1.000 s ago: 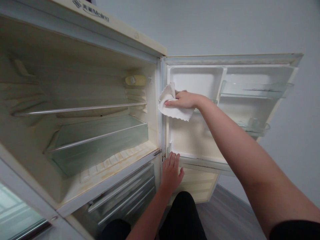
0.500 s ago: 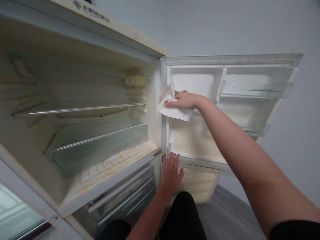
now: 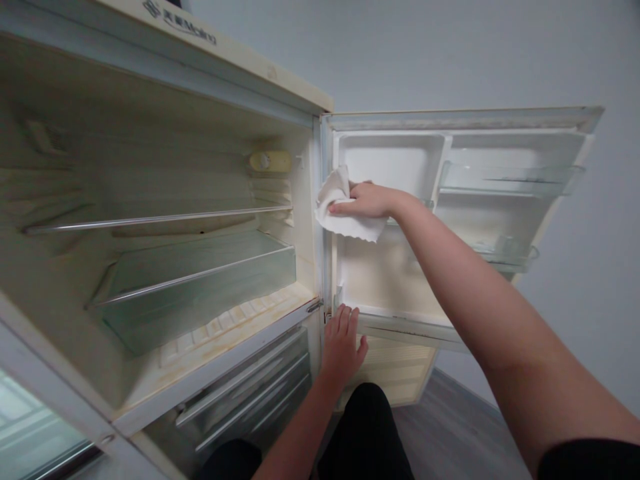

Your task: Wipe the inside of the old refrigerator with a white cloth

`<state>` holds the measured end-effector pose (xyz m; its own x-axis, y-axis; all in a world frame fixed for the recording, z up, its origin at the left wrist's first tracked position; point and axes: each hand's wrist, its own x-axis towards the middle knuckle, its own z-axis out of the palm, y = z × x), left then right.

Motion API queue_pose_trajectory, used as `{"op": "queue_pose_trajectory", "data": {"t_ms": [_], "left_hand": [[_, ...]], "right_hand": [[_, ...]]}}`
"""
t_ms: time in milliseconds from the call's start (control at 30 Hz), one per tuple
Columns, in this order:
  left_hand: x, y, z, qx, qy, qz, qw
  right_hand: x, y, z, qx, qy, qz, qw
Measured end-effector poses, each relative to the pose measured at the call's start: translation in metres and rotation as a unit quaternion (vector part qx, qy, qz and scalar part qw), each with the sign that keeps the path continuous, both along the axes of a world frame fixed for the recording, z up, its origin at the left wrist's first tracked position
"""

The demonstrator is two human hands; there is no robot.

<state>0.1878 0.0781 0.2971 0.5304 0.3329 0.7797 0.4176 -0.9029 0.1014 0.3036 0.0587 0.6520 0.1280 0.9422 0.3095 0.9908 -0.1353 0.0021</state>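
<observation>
My right hand point(image 3: 370, 200) grips a white cloth point(image 3: 355, 223) with a wavy edge, thumb lying across it. The cloth rests against the hinge side of the open upper fridge door point(image 3: 390, 157), over the door's inner edge. Lower down, my left hand point(image 3: 343, 343) is open, its fingers stretched up to the bottom corner of that door beside the hinge point(image 3: 316, 305). The thumb stands apart from the fingers. Part of the door lining is hidden behind my right forearm.
To the left, the open fridge compartment point(image 3: 305, 253) holds a glass shelf point(image 3: 165, 218) and a clear drawer point(image 3: 200, 300); its floor has yellow stains. Clear door racks point(image 3: 510, 179) line the door. Below are freezer drawers point(image 3: 250, 380) and an open lower door point(image 3: 395, 370). A wall point(image 3: 475, 53) stands behind.
Almost nothing differs. The view has shifted very slightly, while both hands and the cloth keep their places.
</observation>
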Motion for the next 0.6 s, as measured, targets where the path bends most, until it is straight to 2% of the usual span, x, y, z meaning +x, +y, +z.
{"op": "queue_pose_trajectory", "data": {"t_ms": [600], "left_hand": [[-0.002,0.001,0.0035,-0.022,-0.007,-0.021,1.0]], "right_hand": [[-0.0001,-0.0011,-0.0012,0.013,-0.011,0.007,1.0]]}}
